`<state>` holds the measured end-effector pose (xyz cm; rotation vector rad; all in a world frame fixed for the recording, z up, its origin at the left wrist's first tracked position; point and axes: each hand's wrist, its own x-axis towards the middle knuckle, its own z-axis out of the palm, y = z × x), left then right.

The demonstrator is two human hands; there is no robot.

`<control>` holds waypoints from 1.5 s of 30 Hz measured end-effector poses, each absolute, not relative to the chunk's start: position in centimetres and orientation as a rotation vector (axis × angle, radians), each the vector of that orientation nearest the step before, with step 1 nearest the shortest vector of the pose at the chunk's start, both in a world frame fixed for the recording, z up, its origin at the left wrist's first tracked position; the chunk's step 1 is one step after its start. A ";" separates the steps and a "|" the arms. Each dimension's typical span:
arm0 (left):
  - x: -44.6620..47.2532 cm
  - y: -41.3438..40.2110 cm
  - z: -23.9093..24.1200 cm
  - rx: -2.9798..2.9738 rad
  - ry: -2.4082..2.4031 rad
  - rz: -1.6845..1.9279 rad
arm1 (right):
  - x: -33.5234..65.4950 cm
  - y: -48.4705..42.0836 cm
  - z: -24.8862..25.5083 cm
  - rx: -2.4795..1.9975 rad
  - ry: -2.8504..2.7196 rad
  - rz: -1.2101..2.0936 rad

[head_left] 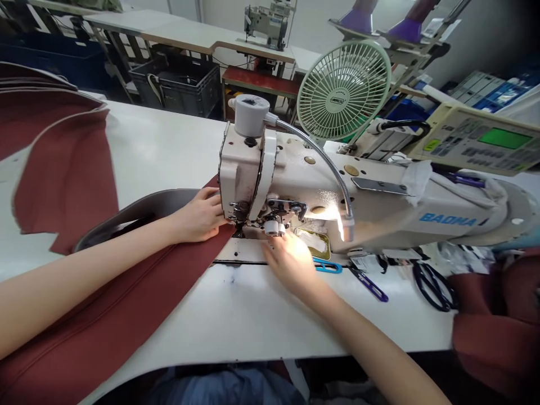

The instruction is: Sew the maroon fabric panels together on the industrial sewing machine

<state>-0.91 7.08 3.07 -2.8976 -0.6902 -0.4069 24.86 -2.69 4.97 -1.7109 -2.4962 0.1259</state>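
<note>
A long dark red panel [169, 287], apparently leather or faux leather with a grey underside, runs from the lower left up to the sewing machine's needle area. My left hand [202, 216] grips this panel at its upper edge, beside the machine head, with fingers bent over the material. Under the lit lamp, my right hand [293, 261] reaches to the base by the white rollers of the sewing machine [304, 174]. Its thumb shows at the near side; the other fingertips are hidden behind the rollers and in glare, so its hold cannot be made out.
Stacked red panels [71, 163] lie at the left, more red pieces [493, 320] at the right. A blue snips [329, 266], a purple snips [371, 285] and black-handled scissors [434, 287] lie right of my hand. A green fan [343, 90] and control panel [476, 138] stand behind.
</note>
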 end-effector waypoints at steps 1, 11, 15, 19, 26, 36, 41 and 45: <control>-1.0 7.1 2.9 -2.894 -0.723 -0.387 | 25.7 -2.3 5.1 -1.862 -2.439 0.024; -2.8 3.2 1.5 -2.921 -0.957 -0.370 | 26.8 -1.9 4.0 -1.732 -2.527 -0.293; -4.0 -2.1 2.0 -2.944 -1.016 -0.346 | 25.2 -2.9 3.7 -1.472 -2.583 -0.203; -3.5 -4.0 3.4 -2.932 -1.046 -0.200 | 21.6 -2.5 3.1 -1.335 -2.678 -0.138; -2.2 -1.6 3.3 -2.992 -0.931 -0.250 | 20.6 -1.8 2.3 -1.165 -2.685 0.097; -2.8 -2.0 1.4 -3.011 -1.134 -0.643 | 20.8 -1.6 1.6 -1.124 -2.565 0.083; -2.8 -2.0 1.6 -3.025 -1.154 -0.789 | 20.3 -1.8 1.4 -1.095 -2.527 0.108; -2.5 -2.1 1.7 -3.023 -1.090 -0.609 | 20.2 -1.8 1.0 -1.150 -2.434 0.098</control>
